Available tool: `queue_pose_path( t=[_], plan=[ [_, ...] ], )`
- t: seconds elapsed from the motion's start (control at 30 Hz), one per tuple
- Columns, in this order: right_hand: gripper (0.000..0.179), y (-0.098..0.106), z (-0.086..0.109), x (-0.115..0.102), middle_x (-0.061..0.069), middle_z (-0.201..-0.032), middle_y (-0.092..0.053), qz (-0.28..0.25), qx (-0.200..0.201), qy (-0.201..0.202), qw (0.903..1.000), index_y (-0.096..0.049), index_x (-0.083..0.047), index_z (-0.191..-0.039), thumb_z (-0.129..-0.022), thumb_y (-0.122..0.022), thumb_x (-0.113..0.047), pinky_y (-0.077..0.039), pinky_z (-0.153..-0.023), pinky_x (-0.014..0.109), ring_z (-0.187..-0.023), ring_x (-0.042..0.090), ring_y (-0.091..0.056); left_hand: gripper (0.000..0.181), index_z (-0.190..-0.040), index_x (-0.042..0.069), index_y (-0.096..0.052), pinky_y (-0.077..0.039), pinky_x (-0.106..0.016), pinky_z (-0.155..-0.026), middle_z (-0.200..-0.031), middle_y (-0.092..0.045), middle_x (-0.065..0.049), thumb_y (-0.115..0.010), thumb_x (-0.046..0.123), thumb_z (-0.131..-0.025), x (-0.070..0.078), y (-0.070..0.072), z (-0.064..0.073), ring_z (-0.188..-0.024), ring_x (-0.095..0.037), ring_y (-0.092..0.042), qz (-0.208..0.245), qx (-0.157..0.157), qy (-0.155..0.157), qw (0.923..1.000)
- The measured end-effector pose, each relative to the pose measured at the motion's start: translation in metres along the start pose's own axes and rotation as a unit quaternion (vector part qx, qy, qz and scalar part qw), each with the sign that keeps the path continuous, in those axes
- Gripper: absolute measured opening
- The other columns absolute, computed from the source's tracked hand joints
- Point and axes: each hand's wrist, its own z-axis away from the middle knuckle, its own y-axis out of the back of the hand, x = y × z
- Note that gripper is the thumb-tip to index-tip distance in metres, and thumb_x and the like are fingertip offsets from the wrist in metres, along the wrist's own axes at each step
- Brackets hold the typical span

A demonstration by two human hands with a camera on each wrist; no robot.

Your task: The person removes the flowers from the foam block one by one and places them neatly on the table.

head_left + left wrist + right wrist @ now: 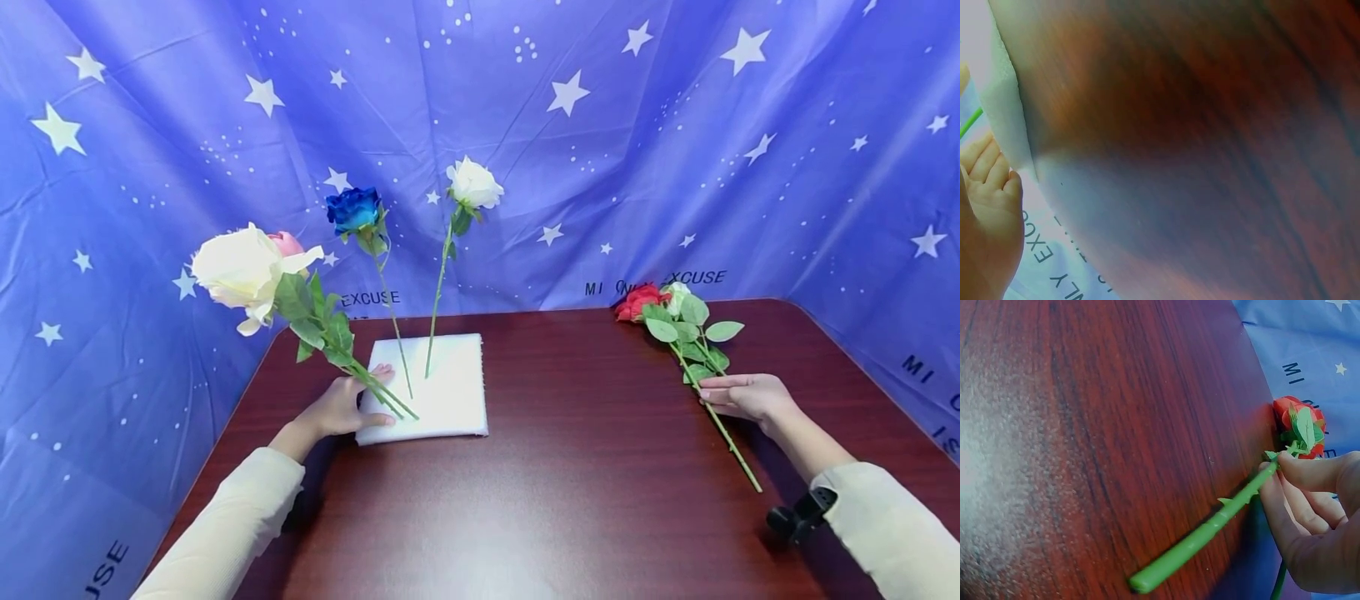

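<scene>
My right hand (757, 396) pinches the green stem of a red rose (641, 302) between thumb and fingertips. The thorny stem end (1179, 553) points toward the near side of the table in the right wrist view. Beside that rose lies a white rose (677, 297), its leaves overlapping the red one's. At the left, my left hand (341, 408) rests against the left side of a white foam block (453, 400), fingers extended and thumb apart. Standing in the foam are a blue rose (352, 210), another white rose (475, 183), a large cream flower (240, 267) and a pink flower (287, 243).
Both hands work over a dark red-brown wooden table (570, 467). A blue curtain (525, 100) with white stars hangs behind and at both sides. The cream and pink flowers lean left over my left hand. A black device (802, 515) is at my right wrist.
</scene>
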Motion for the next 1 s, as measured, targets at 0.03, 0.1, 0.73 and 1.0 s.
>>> queue_pose_path(
  t=[0.03, 0.1, 0.73, 1.0],
  plan=[
    [0.043, 0.001, 0.0, -0.001, -0.014, -0.075, -0.073, -0.004, -0.003, 0.001, 1.0, -0.074, -0.024, -0.079, -0.086, -0.051, 0.012, -0.059, -0.07, 0.019, -0.073, -0.003, -0.069, 0.07, -0.13, -0.004, -0.057, -0.039, -0.052, -0.107, -0.137, -0.054, -0.024, -0.083, 0.025, -0.071, 0.0, 0.0, 0.0, -0.13, -0.04, -0.05, 0.0, -0.001, 0.001, 1.0],
    [0.048, 0.002, -0.001, -0.004, -0.013, -0.075, -0.073, -0.012, -0.01, 0.005, 0.9999, -0.074, -0.022, -0.08, -0.085, -0.045, 0.016, -0.059, -0.071, 0.02, -0.073, -0.001, -0.069, 0.071, -0.13, -0.004, -0.057, -0.039, -0.052, -0.107, -0.138, -0.054, -0.023, -0.083, 0.026, -0.072, -0.001, -0.001, -0.001, -0.13, -0.039, -0.049, 0.0, -0.002, 0.002, 1.0],
    [0.018, -0.003, -0.024, -0.009, -0.013, -0.08, -0.074, -0.041, 0.009, 0.048, 0.998, -0.073, -0.026, -0.084, -0.078, -0.078, -0.01, -0.058, -0.074, 0.017, -0.076, -0.002, -0.07, 0.069, -0.129, -0.003, -0.058, -0.04, -0.051, -0.106, -0.137, -0.055, -0.023, -0.083, 0.026, -0.072, -0.001, -0.003, 0.002, -0.129, -0.04, -0.051, -0.007, 0.001, -0.001, 1.0],
    [0.046, -0.058, -0.013, -0.044, -0.018, -0.081, -0.07, -0.002, 0.015, 0.079, 0.9968, -0.053, 0.009, -0.129, -0.088, -0.067, -0.004, -0.058, -0.08, 0.021, -0.077, -0.004, -0.069, 0.069, -0.129, -0.003, -0.059, -0.041, -0.048, -0.107, -0.136, -0.056, -0.023, -0.083, 0.027, -0.072, -0.003, -0.001, 0.001, -0.128, -0.04, -0.051, -0.014, 0.003, -0.008, 0.9999]
  ],
)
